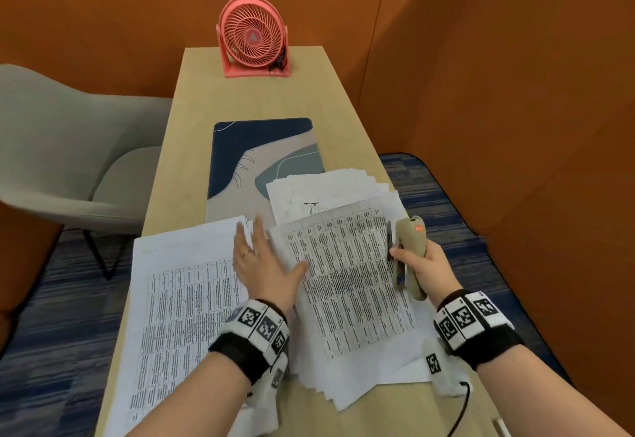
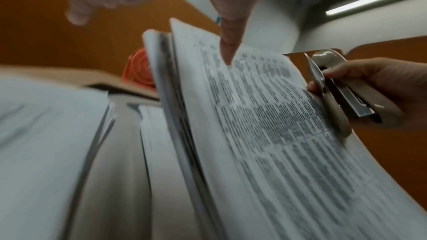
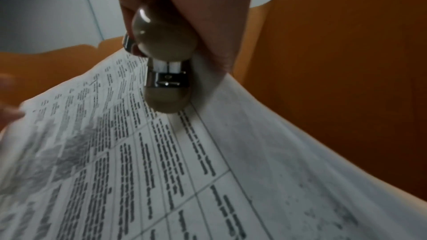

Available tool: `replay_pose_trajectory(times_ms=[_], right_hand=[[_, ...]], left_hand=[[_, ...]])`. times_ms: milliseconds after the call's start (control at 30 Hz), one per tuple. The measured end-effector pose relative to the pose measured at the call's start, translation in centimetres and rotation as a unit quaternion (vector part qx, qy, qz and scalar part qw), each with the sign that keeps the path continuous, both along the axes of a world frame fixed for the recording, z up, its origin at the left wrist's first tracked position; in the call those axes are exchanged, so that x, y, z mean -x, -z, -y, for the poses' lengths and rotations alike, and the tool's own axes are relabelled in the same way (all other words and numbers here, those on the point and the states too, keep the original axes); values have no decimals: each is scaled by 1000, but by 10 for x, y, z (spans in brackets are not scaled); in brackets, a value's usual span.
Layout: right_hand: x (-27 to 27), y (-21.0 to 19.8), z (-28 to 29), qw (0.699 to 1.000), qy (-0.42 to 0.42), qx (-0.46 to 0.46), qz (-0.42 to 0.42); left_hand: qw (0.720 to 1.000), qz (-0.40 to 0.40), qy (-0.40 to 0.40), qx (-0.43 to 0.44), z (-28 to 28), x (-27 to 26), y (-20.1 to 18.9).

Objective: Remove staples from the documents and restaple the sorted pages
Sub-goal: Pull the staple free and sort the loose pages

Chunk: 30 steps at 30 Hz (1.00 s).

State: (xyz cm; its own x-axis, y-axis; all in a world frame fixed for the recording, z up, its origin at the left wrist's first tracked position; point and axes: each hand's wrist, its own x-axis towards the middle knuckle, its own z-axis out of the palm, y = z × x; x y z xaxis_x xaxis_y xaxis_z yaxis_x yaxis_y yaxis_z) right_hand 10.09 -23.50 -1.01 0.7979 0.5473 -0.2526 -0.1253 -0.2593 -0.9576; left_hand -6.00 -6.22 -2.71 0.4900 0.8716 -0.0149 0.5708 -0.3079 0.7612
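We see our right hand (image 1: 424, 266) wrapped around a beige stapler (image 1: 409, 254), thumb on its inner side and fingers curled behind it, at the right edge of the tabletop (image 1: 192, 148). The stapler sits on the right margin of the top printed sheet (image 1: 347, 278), a page of dense tables that lies on the right-hand pile of documents (image 1: 343, 378). In the right wrist view the stapler's rounded rear end (image 3: 161, 43) and metal hinge face the camera, its lower end resting against the sheet (image 3: 143, 161); whether the page sits between its two arms we cannot tell.

Our left hand (image 1: 264, 264) is flat and relaxed, fingers straight, lying across the gap between the two piles: fingers on the top right corner of the left pile (image 1: 185, 299), thumb spread onto the left edge of the top printed sheet. The left wrist view, blurred, shows the thumb (image 2: 228, 43) pointing down onto the sheet (image 2: 265, 116) and the stapler (image 2: 332, 94) at its far edge in the right hand (image 2: 374, 90).

A further fanned pile of paper (image 1: 326, 189) lies behind the right pile, overlapping a patterned desk mat (image 1: 254, 151) at the tabletop's centre. A pink desk fan (image 1: 252, 36) stands at the far edge. A grey chair (image 1: 68, 148) sits left of the tabletop.
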Motion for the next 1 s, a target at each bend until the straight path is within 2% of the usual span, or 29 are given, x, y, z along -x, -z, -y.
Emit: replay_pose_trajectory(times_ms=[67,133,233,300,333,367,433,467,567,600,700,767,867,1000], right_hand=[[6,-7,-4,999,-37,-2,15],[13,-13,-10,997,-68,12,27],[23,-18,-15,992,-112,43,46],[30,-18,-20,987,-126,65,73],[35,-18,-24,980,-126,99,121],[39,-16,-26,958,-119,159,205],[55,-19,-32,891,-88,250,368],[65,-22,-36,877,-84,255,398],[97,-30,-47,907,-140,211,337],[107,-31,-50,906,-176,224,312],[131,-32,-62,875,-250,275,310],[142,-32,-67,876,-244,283,306],[152,-32,-71,881,-226,285,303],[158,-36,-74,877,-233,277,317]], left_hand=[[992,-65,99,-52,-7,-2,-16],[978,-105,175,-38,-16,-4,-26],[968,-157,193,-37,-25,1,-33],[978,-112,175,29,-26,9,-32],[981,-65,163,88,-26,15,-31],[979,-31,152,129,-26,20,-29],[977,-5,132,169,-28,33,-27],[974,4,120,194,-30,40,-26],[959,42,99,260,-33,58,-25],[954,56,94,280,-33,63,-27],[923,114,90,357,-28,76,-34],[905,132,98,392,-27,83,-37],[905,112,112,394,-30,94,-35],[889,140,94,426,-30,104,-35]])
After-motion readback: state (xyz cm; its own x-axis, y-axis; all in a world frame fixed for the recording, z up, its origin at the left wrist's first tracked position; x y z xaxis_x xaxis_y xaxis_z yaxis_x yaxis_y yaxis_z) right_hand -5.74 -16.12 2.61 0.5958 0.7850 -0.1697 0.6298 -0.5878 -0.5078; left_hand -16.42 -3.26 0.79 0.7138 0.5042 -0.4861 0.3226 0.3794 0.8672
